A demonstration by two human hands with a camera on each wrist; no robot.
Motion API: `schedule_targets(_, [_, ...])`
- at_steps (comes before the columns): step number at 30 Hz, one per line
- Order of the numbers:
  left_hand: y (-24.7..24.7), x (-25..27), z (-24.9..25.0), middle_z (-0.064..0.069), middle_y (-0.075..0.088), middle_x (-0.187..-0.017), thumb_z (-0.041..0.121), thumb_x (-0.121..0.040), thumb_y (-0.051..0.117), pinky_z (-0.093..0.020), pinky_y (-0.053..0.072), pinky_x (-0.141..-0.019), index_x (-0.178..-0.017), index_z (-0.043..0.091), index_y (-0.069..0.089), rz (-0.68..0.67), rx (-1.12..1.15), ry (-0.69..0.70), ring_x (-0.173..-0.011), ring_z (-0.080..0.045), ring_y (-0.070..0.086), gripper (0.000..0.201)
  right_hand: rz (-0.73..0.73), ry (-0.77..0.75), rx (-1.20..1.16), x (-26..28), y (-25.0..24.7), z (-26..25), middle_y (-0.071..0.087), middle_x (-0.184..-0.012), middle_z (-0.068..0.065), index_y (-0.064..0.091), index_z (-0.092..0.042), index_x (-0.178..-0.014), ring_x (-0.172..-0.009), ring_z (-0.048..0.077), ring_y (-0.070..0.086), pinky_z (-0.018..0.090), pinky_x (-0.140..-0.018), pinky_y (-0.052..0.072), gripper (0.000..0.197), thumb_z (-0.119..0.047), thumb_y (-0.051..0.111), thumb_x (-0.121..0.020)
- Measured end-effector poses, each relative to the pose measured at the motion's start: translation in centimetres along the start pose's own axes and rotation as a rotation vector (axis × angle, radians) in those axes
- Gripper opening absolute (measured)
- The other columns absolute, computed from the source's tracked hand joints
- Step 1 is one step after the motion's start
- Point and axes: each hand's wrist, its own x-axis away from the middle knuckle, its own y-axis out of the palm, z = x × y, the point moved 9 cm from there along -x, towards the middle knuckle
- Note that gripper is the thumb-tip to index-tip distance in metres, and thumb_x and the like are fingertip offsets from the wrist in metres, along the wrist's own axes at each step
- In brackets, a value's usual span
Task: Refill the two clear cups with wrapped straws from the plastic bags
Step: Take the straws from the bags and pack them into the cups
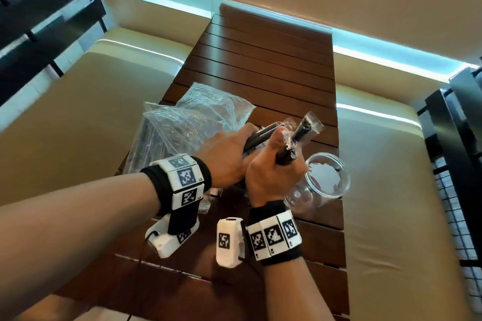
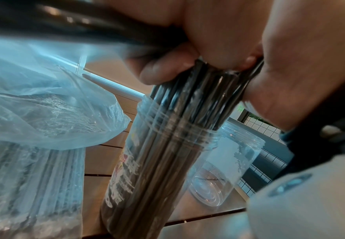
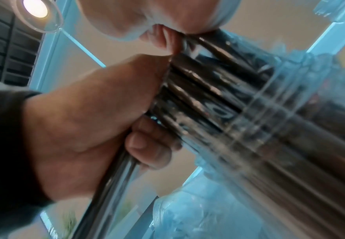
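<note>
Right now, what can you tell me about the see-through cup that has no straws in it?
The empty cup is clear plastic, with ridges round its open rim and a frosty patch on its side. It stands upright on the brown slatted table, beside the cup stuffed with straws. Nothing is inside it, and neither hand touches it.

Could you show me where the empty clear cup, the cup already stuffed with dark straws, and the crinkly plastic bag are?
Empty clear plastic cup (image 1: 327, 180), head view, on its side wall.
Clear cup filled with dark wrapped straws (image 2: 147, 186), left wrist view, on its wall.
Crinkly clear plastic bag (image 1: 198, 112), head view, on its upper surface.
</note>
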Motion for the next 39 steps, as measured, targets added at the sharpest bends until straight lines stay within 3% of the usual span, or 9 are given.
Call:
schedule_targets(4, [0.1, -0.1, -0.1, 0.009, 0.06, -0.081, 0.053, -0.094, 0.048, -0.028, 0.048, -0.065, -0.117, 0.032, 0.046, 0.024, 0.001, 0.009, -0.072, -0.011, 0.059, 0.032, 0.026, 0.091, 0.029, 0.4, -0.3, 1.8, 0.059, -0.053, -0.015, 0.065, -0.016, -0.075, -0.05, -0.002, 0.059, 0.016, -0.053, 0.046, 0.067, -0.076, 0.039, -0.085])
schedule_targets(8, [0.2, 0.0, -0.2, 0.005, 0.063, -0.085, 0.052, -0.095, 0.046, -0.029, 0.049, -0.064, -0.115, 0.03, 0.046, 0.012, 0.021, 0.03, -0.072, -0.013, 0.06, 0.03, -0.055, -0.106, 0.14, 0.5, 0.5, -0.2, 0.056, -0.067, -0.005, 0.055, -0.052, -0.086, -0.064, 0.033, 0.062, 0.047, -0.063, 0.051, 0.02, -0.061, 0.04, -0.095])
schedule_targets(12, [0.1, 0.0, -0.2, 0.007, 0.06, -0.084, 0.05, -0.096, 0.046, -0.019, 0.037, -0.055, -0.117, 0.028, 0.047, 0.026, 0.007, 0.033, -0.071, -0.012, 0.056, 0.03, -0.135, -0.012, 0.167, 0.2, 0.7, 1.6, 0.064, -0.078, 0.003, 0.049, -0.068, -0.093, -0.08, 0.037, 0.062, 0.053, -0.071, 0.051, 0.011, -0.072, 0.039, -0.09])
schedule_targets(15, [0.2, 0.0, -0.3, 0.005, 0.061, -0.085, 0.051, -0.097, 0.044, -0.023, 0.041, -0.059, -0.117, 0.028, 0.046, 0.016, 0.028, 0.031, -0.072, -0.015, 0.058, 0.03, -0.307, -0.03, 0.188, 0.8, 1.4, 1.5, 0.054, -0.088, -0.015, 0.047, -0.069, -0.093, -0.087, 0.038, 0.058, 0.056, -0.074, 0.049, 0.008, -0.069, 0.04, -0.091])
schedule_targets(20, [0.2, 0.0, -0.3, 0.0, 0.065, -0.088, 0.045, -0.092, 0.042, -0.031, 0.048, -0.066, -0.119, 0.027, 0.045, -0.008, 0.018, 0.03, -0.076, -0.022, 0.062, 0.032, -0.45, -0.065, 0.088, -0.5, 0.8, -1.0, 0.053, -0.104, 0.006, 0.042, -0.043, -0.11, -0.097, 0.029, 0.056, 0.05, -0.084, 0.049, 0.041, -0.065, 0.062, -0.081])
schedule_targets(24, [0.4, 0.0, -0.2, 0.002, 0.063, -0.088, 0.052, -0.093, 0.037, -0.032, 0.05, -0.069, -0.107, 0.029, 0.044, -0.022, -0.006, 0.039, -0.075, -0.018, 0.06, 0.029, -0.366, -0.308, 0.002, -3.1, 0.6, -7.7, 0.057, -0.111, 0.013, 0.047, -0.007, -0.119, -0.098, 0.023, 0.06, 0.025, -0.083, 0.047, 0.054, -0.048, 0.061, -0.086])
schedule_targets(27, [0.8, -0.4, -0.4, 0.007, 0.056, -0.079, 0.052, -0.085, 0.032, -0.023, 0.039, -0.058, -0.1, 0.033, 0.041, -0.056, -0.022, 0.064, -0.063, -0.009, 0.052, 0.025, -0.507, -0.392, 0.125, -3.2, 3.5, -8.7, 0.062, -0.088, 0.002, 0.061, -0.008, -0.094, -0.076, 0.011, 0.058, 0.02, -0.066, 0.044, 0.031, -0.035, 0.046, -0.098])
schedule_targets(30, [0.9, -0.5, -0.6, 0.008, 0.055, -0.075, 0.048, -0.082, 0.033, -0.017, 0.034, -0.051, -0.115, 0.026, 0.045, -0.057, -0.008, 0.064, -0.056, 0.0, 0.046, 0.041, -0.57, -0.477, 0.463, -2.3, 4.5, -6.6, 0.048, -0.069, -0.01, 0.056, -0.013, -0.074, -0.058, 0.01, 0.041, 0.027, -0.051, 0.03, 0.044, -0.037, 0.034, -0.103])
schedule_targets(39, [0.4, -0.1, -0.4, 0.004, 0.062, -0.083, 0.052, -0.093, 0.038, -0.027, 0.043, -0.061, -0.114, 0.028, 0.044, 0.006, 0.019, 0.056, -0.069, -0.016, 0.058, 0.033, -0.456, -0.533, 0.455, -0.6, 2.4, -2.6, 0.05, -0.062, 0.0, 0.055, -0.009, -0.069, -0.056, 0.011, 0.038, 0.024, -0.051, 0.03, 0.045, -0.028, 0.034, -0.105])
